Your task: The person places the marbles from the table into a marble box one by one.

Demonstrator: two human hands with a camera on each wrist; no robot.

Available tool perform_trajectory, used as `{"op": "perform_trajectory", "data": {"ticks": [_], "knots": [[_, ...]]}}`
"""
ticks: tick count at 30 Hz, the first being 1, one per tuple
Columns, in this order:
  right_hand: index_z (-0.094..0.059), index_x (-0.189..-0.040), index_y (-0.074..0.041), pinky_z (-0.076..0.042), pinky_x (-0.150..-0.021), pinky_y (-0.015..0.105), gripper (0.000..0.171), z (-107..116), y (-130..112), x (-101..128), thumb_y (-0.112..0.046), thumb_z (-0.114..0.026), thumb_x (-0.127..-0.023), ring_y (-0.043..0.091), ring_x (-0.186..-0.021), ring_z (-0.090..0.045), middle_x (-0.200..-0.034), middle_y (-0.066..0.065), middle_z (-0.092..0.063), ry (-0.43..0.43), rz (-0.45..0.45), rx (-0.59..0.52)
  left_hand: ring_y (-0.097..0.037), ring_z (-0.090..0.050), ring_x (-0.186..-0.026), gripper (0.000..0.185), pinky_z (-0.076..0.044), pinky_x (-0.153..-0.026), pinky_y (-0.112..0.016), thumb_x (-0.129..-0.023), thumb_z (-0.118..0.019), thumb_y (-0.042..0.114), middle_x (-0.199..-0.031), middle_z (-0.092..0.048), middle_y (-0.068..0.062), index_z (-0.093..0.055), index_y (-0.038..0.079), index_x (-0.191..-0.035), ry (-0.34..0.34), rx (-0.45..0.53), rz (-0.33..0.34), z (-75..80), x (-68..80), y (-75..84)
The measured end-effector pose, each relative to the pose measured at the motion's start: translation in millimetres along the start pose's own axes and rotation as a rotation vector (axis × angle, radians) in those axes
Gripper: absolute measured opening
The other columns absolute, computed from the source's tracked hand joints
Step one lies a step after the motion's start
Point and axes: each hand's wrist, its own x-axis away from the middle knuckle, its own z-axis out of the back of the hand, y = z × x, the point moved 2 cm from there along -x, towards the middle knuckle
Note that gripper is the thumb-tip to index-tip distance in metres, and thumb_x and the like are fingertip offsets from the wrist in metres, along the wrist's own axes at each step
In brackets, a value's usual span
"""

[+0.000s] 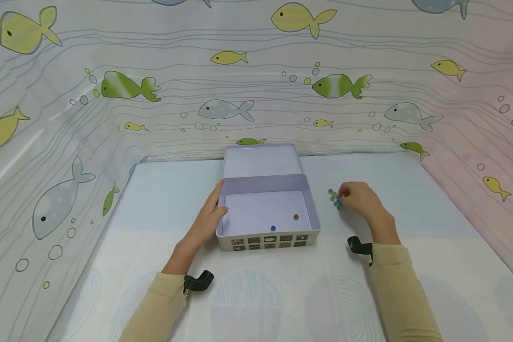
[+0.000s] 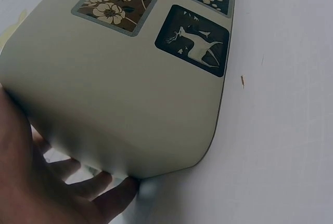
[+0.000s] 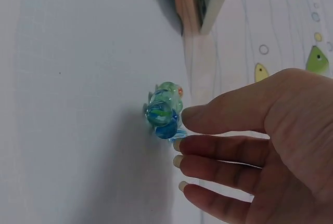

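Your two forearms in pale yellow sleeves reach up from the bottom edge, each with a black strap at the wrist. Your left hand (image 1: 208, 219) rests against the left wall of an open tin box (image 1: 266, 243), fingers fairly straight and lying along its side, thumb near the rim; the left wrist view shows the fingertips (image 2: 112, 190) tucked by the box's rounded lower corner. Its hinged lid (image 1: 261, 161) stands open behind it. Inside the box, on the pale floor, lie a blue marble (image 1: 273, 228) near the front wall and a brown marble (image 1: 296, 217) to its right, apart from each other.

Your right hand (image 1: 361, 199) sits on the light blue table (image 1: 410, 190) just right of the box. Its fingers (image 3: 223, 148) are loosely extended and slightly spread, touching a small cluster of glass marbles (image 3: 164, 112), green and blue, without closing round any.
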Motion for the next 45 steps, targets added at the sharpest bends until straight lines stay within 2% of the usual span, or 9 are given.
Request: {"op": "perform_trajectory", "data": {"ticks": [8, 16, 21, 32, 37, 40, 45], "knots": [[-0.067, -0.093, -0.004, -0.046, -0.065, 0.035, 0.013, -3, 3, 3, -0.012, -0.056, -0.09, 0.027, -0.08, -0.056, -0.093, 0.014, -0.067, 0.001, -0.032, -0.004, -0.023, -0.001, -0.157, 0.074, -0.005, -0.126, -0.056, -0.1, -0.038, 0.008, -0.169, -0.002, 0.002, -0.001, 0.026, -0.161, -0.005, 0.007, -0.003, -0.7, -1.9, -3.2], [-0.068, -0.091, -0.005, -0.044, -0.06, 0.033, 0.015, -4, 0, 2, -0.011, -0.055, -0.087, 0.026, -0.077, -0.056, -0.091, 0.014, -0.067, -0.017, -0.027, 0.012, -0.021, -0.001, -0.157, 0.074, -0.006, -0.127, -0.054, -0.099, -0.038, 0.009, -0.169, -0.002, 0.004, -0.001, 0.024, -0.161, 0.004, -0.005, 0.018, 0.4, -0.8, -2.4], [-0.068, -0.087, -0.006, -0.042, -0.058, 0.032, 0.013, -6, 1, 3, -0.011, -0.056, -0.086, 0.026, -0.075, -0.056, -0.092, 0.015, -0.067, -0.021, -0.029, 0.019, -0.022, -0.001, -0.157, 0.075, -0.006, -0.127, -0.054, -0.097, -0.038, 0.01, -0.17, -0.002, 0.0, -0.001, 0.022, -0.162, 0.005, -0.012, 0.017, 0.2, 0.2, 0.8], [-0.069, -0.09, -0.004, -0.043, -0.058, 0.032, 0.015, -7, -1, 5, -0.007, -0.054, -0.086, 0.026, -0.075, -0.056, -0.093, 0.016, -0.068, -0.019, -0.041, 0.036, -0.023, -0.001, -0.157, 0.075, -0.006, -0.126, -0.055, -0.097, -0.038, 0.009, -0.169, -0.002, 0.001, -0.001, 0.02, -0.162, 0.005, -0.006, 0.017, -1.3, 0.6, 0.5], [-0.069, -0.091, -0.004, -0.043, -0.058, 0.032, 0.017, -5, -1, 7, -0.007, -0.053, -0.085, 0.026, -0.076, -0.056, -0.093, 0.016, -0.068, 0.006, -0.045, 0.029, -0.021, -0.001, -0.157, 0.074, -0.006, -0.127, -0.054, -0.098, -0.038, 0.013, -0.169, -0.002, 0.003, -0.001, 0.023, -0.161, 0.007, -0.008, 0.026, -1.8, 1.0, 1.7], [-0.068, -0.094, -0.004, -0.044, -0.059, 0.034, 0.018, -4, -2, 6, -0.007, -0.052, -0.087, 0.027, -0.077, -0.056, -0.092, 0.016, -0.066, 0.032, -0.041, 0.013, -0.022, -0.001, -0.157, 0.074, -0.006, -0.127, -0.054, -0.098, -0.038, 0.011, -0.169, -0.002, 0.001, -0.001, 0.021, -0.161, 0.005, -0.003, 0.025, -1.5, 0.7, 2.2], [-0.068, -0.101, -0.002, -0.049, -0.067, 0.038, 0.021, -2, -6, 3, -0.006, -0.052, -0.089, 0.029, -0.082, -0.058, -0.095, 0.017, -0.066, 0.085, 0.003, -0.021, -0.023, 0.001, -0.157, 0.073, -0.004, -0.127, -0.055, -0.1, -0.038, 0.009, -0.169, 0.0, -0.002, -0.001, 0.02, -0.161, -0.002, 0.027, 0.025, -0.9, 1.3, 2.7]]}}
